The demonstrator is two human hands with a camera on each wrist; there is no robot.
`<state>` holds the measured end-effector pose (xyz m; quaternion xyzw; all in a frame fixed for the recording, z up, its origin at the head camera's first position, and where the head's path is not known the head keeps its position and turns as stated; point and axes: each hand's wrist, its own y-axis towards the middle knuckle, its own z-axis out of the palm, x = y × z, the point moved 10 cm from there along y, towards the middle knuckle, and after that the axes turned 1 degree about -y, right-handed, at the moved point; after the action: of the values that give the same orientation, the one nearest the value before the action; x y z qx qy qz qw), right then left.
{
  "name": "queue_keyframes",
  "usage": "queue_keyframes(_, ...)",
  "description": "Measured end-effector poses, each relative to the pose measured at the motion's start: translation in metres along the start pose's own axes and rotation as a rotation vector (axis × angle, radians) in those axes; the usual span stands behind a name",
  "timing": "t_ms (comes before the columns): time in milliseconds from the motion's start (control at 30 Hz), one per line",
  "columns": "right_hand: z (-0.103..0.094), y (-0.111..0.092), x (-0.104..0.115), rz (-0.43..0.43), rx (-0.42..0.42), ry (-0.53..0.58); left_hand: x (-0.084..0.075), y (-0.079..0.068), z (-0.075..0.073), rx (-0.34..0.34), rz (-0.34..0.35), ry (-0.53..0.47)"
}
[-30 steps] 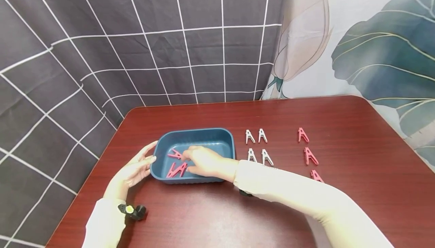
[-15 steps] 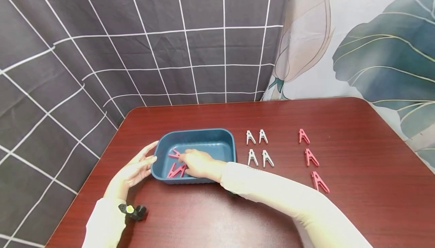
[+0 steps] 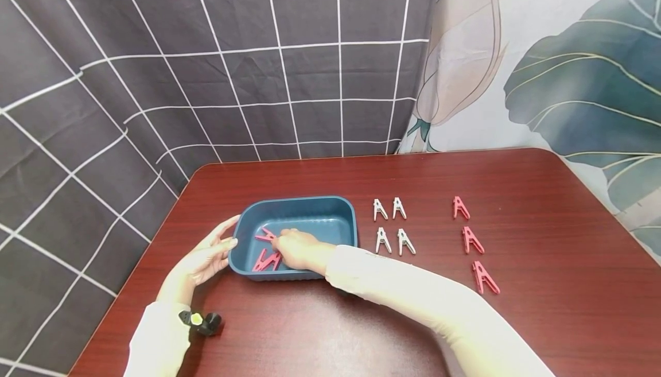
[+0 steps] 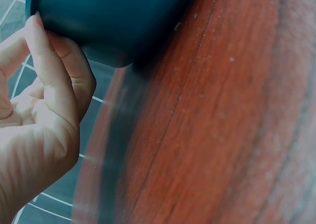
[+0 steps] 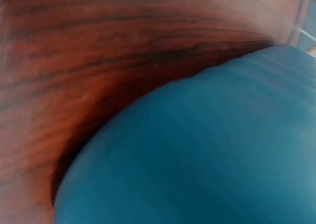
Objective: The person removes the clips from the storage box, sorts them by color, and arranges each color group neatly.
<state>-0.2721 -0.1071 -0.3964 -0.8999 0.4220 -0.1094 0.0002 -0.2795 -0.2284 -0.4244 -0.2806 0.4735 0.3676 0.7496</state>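
A blue plastic tub (image 3: 304,205) stands on the table, left of centre. My left hand (image 3: 206,255) holds its left end, thumb and fingers at the rim; in the left wrist view a fingertip meets the rim and other fingers bend below it. Inside the tub, my right hand (image 3: 299,249) reaches down among pink clothespins, fingers bent. One pink clothespin (image 3: 267,234) lies above its fingertips, and more pink clothespins (image 3: 261,261) lie below, partly covered by the hand. Its fingertips are hidden, so I cannot tell whether they pinch one. The right wrist view shows the tub's outer wall (image 5: 197,150).
Right of the tub, several white clothespins (image 3: 383,240) lie in two rows. Farther right, three pink clothespins (image 3: 472,240) form a column. The reddish-brown table (image 3: 310,331) backs onto a grey checked cloth (image 3: 310,73). A black wrist camera (image 3: 206,323) sits on the left wrist.
My right hand has moved slightly left and down toward the pink clothespins, its fingers drawing closer together. The right forearm has shifted left, uncovering the nearest pink clothespin. My left hand stays put.
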Motion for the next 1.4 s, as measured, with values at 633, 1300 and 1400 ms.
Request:
queue_keyframes(633,-0.008,0.000,-0.002,-0.124,0.052,0.064,0.002,0.001,-0.003,0.003,-0.008,0.062)
queue_keyframes(1300,-0.013,-0.013,-0.019,-0.066,-0.005,0.627,0.003,0.000,-0.005,-0.003,-0.009,0.093)
queue_keyframes(1400,-0.010,-0.015,-0.022,-0.033,-0.008,0.710,0.003,0.000,-0.005,-0.006,-0.012,0.099)
